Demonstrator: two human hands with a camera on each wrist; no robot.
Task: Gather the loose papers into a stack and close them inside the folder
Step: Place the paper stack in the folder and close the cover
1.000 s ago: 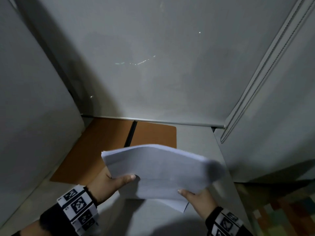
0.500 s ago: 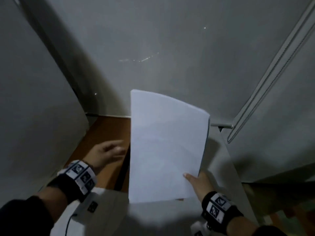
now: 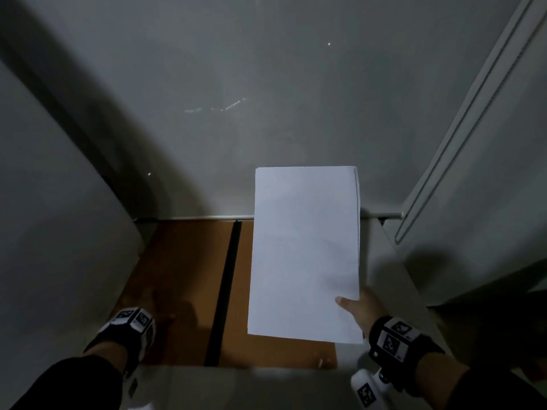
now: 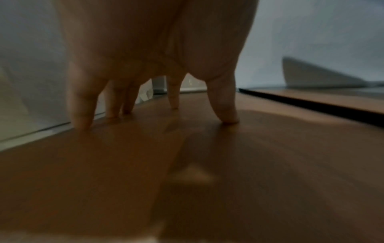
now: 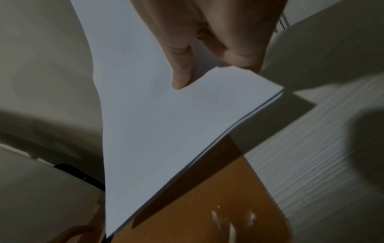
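Note:
An open brown folder with a black spine lies flat on the grey desk. My right hand pinches the near right corner of a squared stack of white papers, thumb on top, and holds it above the folder's right half. In the right wrist view the thumb lies on the paper stack, with the brown folder below. My left hand presses on the folder's left half. The left wrist view shows its fingers spread, tips down on the brown folder.
Grey partition walls close in the desk at the back and on the left. A white panel with a rail stands on the right. A strip of bare desk runs right of the folder.
The paper stack went from held flat by both hands to lengthwise in the right hand alone, over the folder's right half. The left hand let go and came down onto the folder's left half.

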